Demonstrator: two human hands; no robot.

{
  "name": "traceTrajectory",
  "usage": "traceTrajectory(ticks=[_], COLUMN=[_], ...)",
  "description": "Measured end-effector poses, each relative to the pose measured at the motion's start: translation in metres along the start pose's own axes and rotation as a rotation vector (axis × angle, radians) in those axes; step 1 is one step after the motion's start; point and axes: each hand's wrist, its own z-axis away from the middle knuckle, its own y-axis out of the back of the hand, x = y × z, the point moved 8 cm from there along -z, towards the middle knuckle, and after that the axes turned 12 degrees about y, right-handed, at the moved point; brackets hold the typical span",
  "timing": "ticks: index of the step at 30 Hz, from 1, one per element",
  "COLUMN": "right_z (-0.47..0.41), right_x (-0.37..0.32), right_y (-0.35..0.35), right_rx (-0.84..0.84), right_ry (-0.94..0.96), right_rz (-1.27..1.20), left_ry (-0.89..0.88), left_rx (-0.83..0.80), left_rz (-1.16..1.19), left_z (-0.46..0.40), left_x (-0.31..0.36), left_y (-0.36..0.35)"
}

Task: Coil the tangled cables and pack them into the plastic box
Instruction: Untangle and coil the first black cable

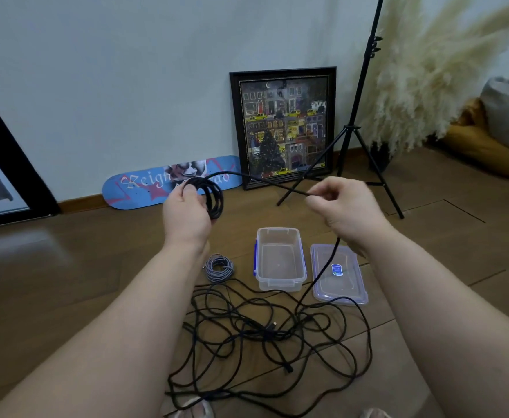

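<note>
My left hand [187, 212] grips a small coil of black cable [214, 197] held up above the floor. From the coil a taut strand runs right to my right hand [343, 206], which pinches it; the cable then drops past my wrist to a tangled heap of black cable [265, 330] on the wooden floor. A coiled grey cable [219, 268] lies on the floor below my left wrist. The clear plastic box [279, 282] with a blue clip stands open and empty beyond the tangle. Its lid [349, 294] lies flat just right of it.
A blue skateboard deck [144, 188] and a framed picture [283, 125] lean on the wall. A black tripod stand [358, 122] spreads its legs behind my right hand. Pampas grass [422, 79] and cushions [494, 137] fill the right corner. My feet show at the bottom edge.
</note>
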Motion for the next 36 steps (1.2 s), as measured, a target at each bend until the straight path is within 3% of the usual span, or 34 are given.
traceTrajectory(ticks=[4,8,15,17,19,20,22,25,28,32,36], right_z=[0.004,0.006,0.000,-0.003,0.005,0.014,0.026,0.020,0.012,0.010,0.006], right_x=[0.018,0.023,0.032,0.025,0.007,-0.006,-0.030,-0.050,-0.040,-0.021,-0.016], right_y=[0.008,0.015,-0.006,-0.018,-0.052,-0.068,-0.084,-0.074,-0.063,-0.065,-0.060], right_rx=[0.090,0.292,0.241,0.010,-0.458,-0.650,-0.806,-0.660,-0.492,-0.420,-0.331], right_ry=[-0.075,-0.089,-0.161,-0.121,0.032,0.131,0.239,0.189,0.039,-0.056,-0.029], right_rz=[-0.020,-0.289,-0.302,0.045,0.466,0.543,0.407,-0.095,-0.489,-0.547,-0.509], left_ry=[0.017,0.045,-0.001,-0.033,-0.056,-0.072,-0.117,-0.137,-0.004,0.035,0.045], left_rx=[0.039,0.054,-0.003,-0.011,-0.009,-0.018,-0.061,-0.173,-0.326,-0.437,-0.462], left_rz=[0.002,-0.015,-0.011,-0.038,-0.088,-0.123,-0.191,-0.234,-0.152,-0.110,-0.108], left_z=[-0.006,-0.007,0.000,-0.001,-0.002,-0.001,0.004,0.017,0.029,0.044,0.052], left_x=[-0.005,-0.013,-0.005,-0.004,-0.002,-0.001,0.002,0.002,-0.006,-0.009,-0.011], left_y=[0.004,0.002,-0.004,-0.005,-0.005,-0.006,-0.014,-0.027,-0.041,-0.057,-0.064])
